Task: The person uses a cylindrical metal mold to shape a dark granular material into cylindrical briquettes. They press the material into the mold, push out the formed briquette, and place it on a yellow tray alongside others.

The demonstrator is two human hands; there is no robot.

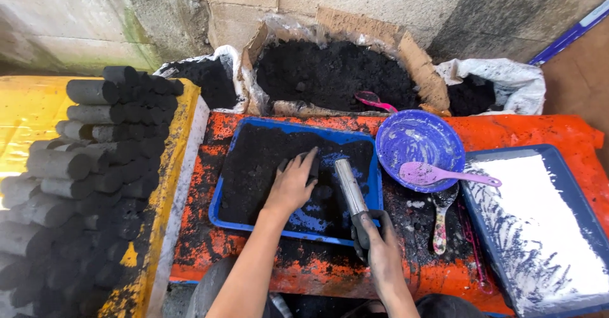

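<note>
An orange table [539,131], smeared black, fills the middle of the view, with a yellow surface [28,112] on its left carrying a big stack of black cylindrical briquettes [89,172] laid on their sides. Along the far edge, against the wall, stands a cardboard box [415,61] lined with plastic and heaped with black powder, a pink scoop [374,101] stuck in it, and a white sack [507,80] of the same dark stuff on each side. At the right of the table lies a blue tray of white powder [539,229], streaked dark on its near-left part. In the centre sits the blue tray [219,185] holding black powder, its near part scraped bare. Just right of it is a round blue bowl [419,141] with a pink spoon [438,175] resting across its near rim, and a dirty spoon [441,219] lying on the table below it. The left hand [292,185] is flat on the powder in the tray, fingers loosely spread and dusted black. The right hand [379,242], blackened, is wrapped around the dark lower end of a metal tube [349,185], which slants away over the tray's near-right corner.
</note>
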